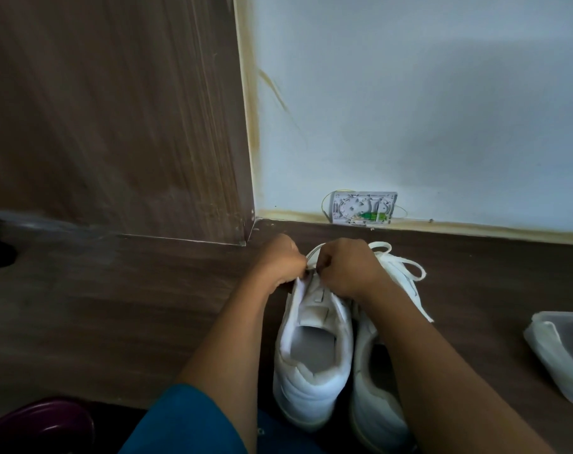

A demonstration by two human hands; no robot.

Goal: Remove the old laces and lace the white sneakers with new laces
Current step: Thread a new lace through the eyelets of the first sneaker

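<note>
On the dark wooden floor (147, 306), close to a pale wall (409, 109):

- Left sneaker (311, 365), white, upright, heel toward the camera, toe toward the wall. Tongue exposed and lower eyelets unlaced.
- Right sneaker (373, 398), white, touching the first on its right side and partly hidden under the right forearm. Its loose laces (406, 270) are spread over its front.
- Left hand (278, 260): fingers curled, pinching the eyelet flap of the left sneaker near its top.
- Right hand (344, 270): fingers curled, pinching a white lace (313, 252) that loops up between the two hands.
- Clear plastic container (560, 352), well apart at the right.
- Open cable box (364, 208) on the wall at floor level.
- Brown wood panel (114, 109) at the left.
</note>
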